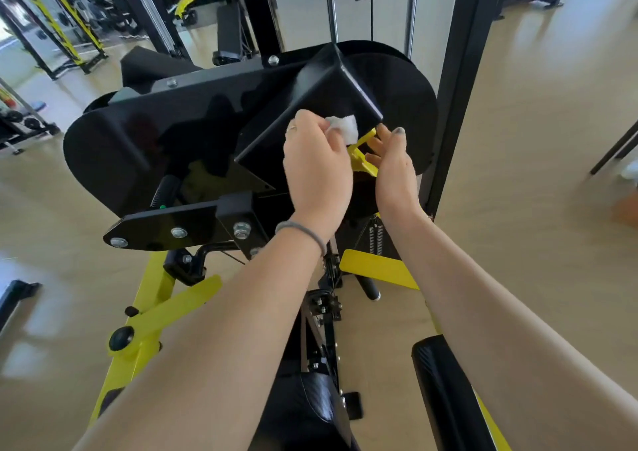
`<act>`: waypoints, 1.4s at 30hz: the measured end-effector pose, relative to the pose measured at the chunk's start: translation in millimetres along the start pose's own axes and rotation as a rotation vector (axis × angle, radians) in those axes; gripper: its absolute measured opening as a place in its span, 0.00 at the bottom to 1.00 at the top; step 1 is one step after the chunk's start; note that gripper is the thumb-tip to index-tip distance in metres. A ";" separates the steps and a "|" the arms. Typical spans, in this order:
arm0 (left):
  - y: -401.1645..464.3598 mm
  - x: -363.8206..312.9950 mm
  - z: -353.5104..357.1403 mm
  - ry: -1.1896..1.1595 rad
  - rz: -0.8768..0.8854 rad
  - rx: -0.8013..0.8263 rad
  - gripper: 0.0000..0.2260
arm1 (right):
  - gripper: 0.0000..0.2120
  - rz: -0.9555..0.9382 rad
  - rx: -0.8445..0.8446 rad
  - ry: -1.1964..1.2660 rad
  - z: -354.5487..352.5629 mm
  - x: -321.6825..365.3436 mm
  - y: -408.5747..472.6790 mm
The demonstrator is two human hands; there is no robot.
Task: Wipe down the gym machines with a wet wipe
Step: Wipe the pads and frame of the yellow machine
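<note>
A black and yellow gym machine [165, 129] fills the middle of the view. My left hand [316, 171] pinches a crumpled white wet wipe [345, 127] and holds it against the lower edge of the machine's angled black bracket [310, 105]. My right hand [392, 167] is just to the right of it, fingers straight and spread, touching a small yellow lever [362, 155] below the bracket. A grey band sits on my left wrist.
Yellow frame bars [162, 312] and a black padded roller [445, 392] lie below my arms. A tall black upright [459, 88] stands right of the machine. Other racks and benches [69, 29] stand far left on the tan floor.
</note>
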State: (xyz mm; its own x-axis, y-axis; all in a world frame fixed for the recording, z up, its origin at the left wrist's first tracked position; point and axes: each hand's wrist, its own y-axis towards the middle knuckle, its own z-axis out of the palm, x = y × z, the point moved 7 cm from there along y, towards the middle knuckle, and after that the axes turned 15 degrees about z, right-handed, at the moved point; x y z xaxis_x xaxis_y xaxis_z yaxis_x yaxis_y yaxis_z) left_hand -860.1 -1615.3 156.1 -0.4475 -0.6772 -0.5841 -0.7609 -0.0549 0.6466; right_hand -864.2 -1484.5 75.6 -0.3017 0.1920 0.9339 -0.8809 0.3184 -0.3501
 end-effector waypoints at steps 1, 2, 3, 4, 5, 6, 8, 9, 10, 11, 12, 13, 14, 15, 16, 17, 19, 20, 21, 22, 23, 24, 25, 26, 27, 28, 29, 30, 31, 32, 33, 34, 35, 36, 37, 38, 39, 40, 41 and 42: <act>1.3 -4.2 -6.2 0.086 0.103 -0.019 0.04 | 0.27 0.007 0.015 0.018 0.5 3.1 0.2; 5.5 -10.4 -11.7 0.162 0.212 -0.047 0.04 | 0.27 0.020 0.029 0.030 2.1 5.8 0.1; 12.1 -21.5 -17.4 0.232 0.336 -0.076 0.04 | 0.27 0.035 0.046 0.039 3.8 7.0 0.4; 20.0 -34.1 -19.6 0.305 0.470 -0.084 0.04 | 0.27 0.040 0.058 0.048 5.8 8.5 -0.1; 28.4 -45.5 -17.8 0.382 0.602 -0.072 0.04 | 0.27 0.048 0.065 0.060 7.2 9.4 -0.7; 36.3 -55.7 -13.5 0.471 0.727 -0.051 0.04 | 0.28 0.053 0.070 0.071 7.7 9.6 -0.4; 44.9 -68.8 -1.5 0.618 0.900 0.018 0.04 | 0.28 0.061 0.085 0.077 8.1 10.5 2.5; 46.8 -72.8 3.9 0.652 0.949 0.060 0.05 | 0.28 0.068 0.093 0.077 7.9 11.0 4.1; 48.9 -74.9 8.3 0.669 0.977 0.111 0.07 | 0.28 0.078 0.095 0.076 7.5 11.7 5.0; 50.7 -77.6 11.5 0.681 1.002 0.173 0.11 | 0.28 0.087 0.091 0.077 6.3 12.4 5.6; 52.7 -80.2 14.8 0.707 1.026 0.249 0.16 | 0.28 0.093 0.088 0.075 6.0 12.8 5.9; 55.0 -82.6 17.7 0.751 1.042 0.330 0.19 | 0.28 0.097 0.089 0.073 6.1 13.1 5.6; 58.4 -83.5 22.1 0.811 1.045 0.417 0.19 | 0.28 0.099 0.092 0.071 6.8 13.1 4.8; 62.3 -83.2 27.6 0.871 1.028 0.503 0.16 | 0.28 0.102 0.096 0.069 7.4 12.9 3.7; 65.2 -83.3 34.8 0.927 0.999 0.578 0.14 | 0.28 0.103 0.102 0.071 7.8 13.1 2.3; 65.0 -84.6 42.6 0.988 0.971 0.648 0.12 | 0.28 0.102 0.107 0.076 7.4 13.8 0.8; 53.7 -88.8 59.2 1.071 0.988 0.772 0.13 | 0.27 0.094 0.116 0.095 4.8 16.7 -1.6; 47.2 -90.7 67.2 1.083 1.019 0.837 0.13 | 0.27 0.098 0.114 0.114 3.0 17.8 -2.2; 42.7 -91.2 72.9 1.086 1.050 0.896 0.13 | 0.27 0.109 0.114 0.134 1.8 18.1 -2.8; 42.1 -90.7 74.9 1.081 1.072 0.937 0.14 | 0.27 0.119 0.118 0.148 1.6 17.6 -2.8; 46.9 -90.6 72.9 1.075 1.083 0.945 0.13 | 0.27 0.122 0.125 0.146 1.8 16.7 -2.2; 56.0 -89.6 68.6 1.070 1.085 0.928 0.11 | 0.28 0.117 0.138 0.135 3.2 15.7 -2.0; 69.4 -89.6 60.5 1.066 1.061 0.881 0.10 | 0.28 0.108 0.150 0.125 4.7 15.1 -2.3; 86.9 -87.9 49.8 1.048 1.004 0.818 0.10 | 0.28 0.104 0.155 0.124 5.6 14.3 -2.6; 103.1 -84.0 37.8 1.009 0.916 0.762 0.11 | 0.28 0.109 0.153 0.126 5.6 12.9 -2.0; 114.4 -78.2 28.9 0.950 0.830 0.741 0.13 | 0.27 0.112 0.149 0.128 5.5 11.8 -1.6; 119.0 -73.4 25.3 0.890 0.783 0.742 0.14 | 0.27 0.113 0.148 0.131 5.5 11.6 -1.4; 116.7 -72.7 25.3 0.853 0.783 0.745 0.16 | 0.27 0.114 0.146 0.128 6.5 11.3 -1.2; 108.2 -75.9 28.6 0.832 0.813 0.756 0.16 | 0.27 0.117 0.144 0.121 8.5 10.9 -1.0; 94.6 -81.8 34.7 0.826 0.858 0.782 0.15 | 0.27 0.121 0.139 0.115 10.3 10.4 -0.8; 79.7 -87.3 42.1 0.831 0.907 0.811 0.14 | 0.27 0.122 0.129 0.112 11.1 9.7 -0.6; 66.7 -90.0 48.9 0.849 0.951 0.835 0.13 | 0.27 0.118 0.120 0.108 11.3 9.2 -0.6; 58.3 -91.3 51.3 0.869 0.982 0.840 0.13 | 0.27 0.107 0.116 0.101 11.2 9.1 -0.2; 57.1 -90.9 49.6 0.879 0.994 0.832 0.13 | 0.27 0.090 0.117 0.093 10.7 9.1 0.8; 60.3 -89.4 44.5 0.870 1.000 0.805 0.13 | 0.27 0.075 0.126 0.087 10.1 9.1 1.9; 65.1 -86.5 37.7 0.844 1.011 0.754 0.13 | 0.28 0.069 0.136 0.087 9.6 8.9 1.9; 69.7 -82.7 29.0 0.805 1.030 0.679 0.13 | 0.28 0.069 0.142 0.089 9.0 8.6 1.8; 73.3 -78.4 18.6 0.740 1.042 0.586 0.13 | 0.27 0.072 0.142 0.089 8.9 8.2 1.5; 73.9 -74.0 6.9 0.648 1.045 0.486 0.13 | 0.27 0.079 0.137 0.088 9.0 7.2 1.3; 69.3 -69.9 -3.7 0.564 1.045 0.383 0.12 | 0.27 0.091 0.130 0.086 9.3 5.8 0.8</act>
State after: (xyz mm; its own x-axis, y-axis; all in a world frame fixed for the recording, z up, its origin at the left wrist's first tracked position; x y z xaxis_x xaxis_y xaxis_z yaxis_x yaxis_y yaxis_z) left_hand -879.8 -1574.5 243.6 -0.7281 -0.4929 0.4764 -0.2925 0.8519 0.4343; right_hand -870.1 -1491.8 81.5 -0.3548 0.2946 0.8873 -0.8928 0.1750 -0.4151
